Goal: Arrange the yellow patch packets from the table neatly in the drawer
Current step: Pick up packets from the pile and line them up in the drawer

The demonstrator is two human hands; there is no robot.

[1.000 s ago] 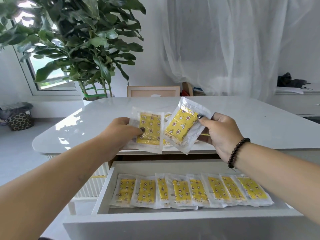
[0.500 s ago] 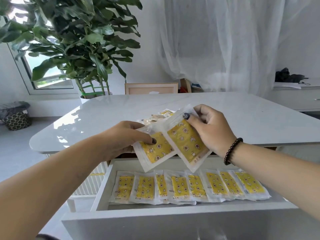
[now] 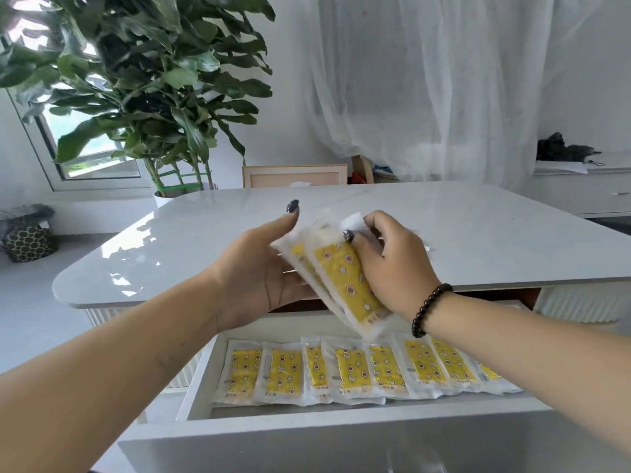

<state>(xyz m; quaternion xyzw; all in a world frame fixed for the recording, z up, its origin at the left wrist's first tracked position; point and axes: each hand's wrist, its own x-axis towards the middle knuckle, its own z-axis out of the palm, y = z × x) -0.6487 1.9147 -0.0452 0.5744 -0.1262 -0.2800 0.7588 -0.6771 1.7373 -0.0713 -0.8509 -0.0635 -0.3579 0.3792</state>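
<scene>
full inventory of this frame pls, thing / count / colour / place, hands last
Held clear plastic packets with yellow patches: two, overlapped, between both hands above the drawer.
Row of yellow patch packets: about eight, overlapping, in the drawer.
Open white drawer: one, under the table's near edge.
White glossy table: one, centre.
Green leafy potted plant: one, behind the table, left.
White sheer curtain: one, back wall.
Black bead bracelet: one, right wrist.
Left hand: fingers straight, supporting the packets.
Right hand: pinching the front packet.

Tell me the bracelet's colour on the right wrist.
Dark, near-black beads, clearest in the head view.
</scene>
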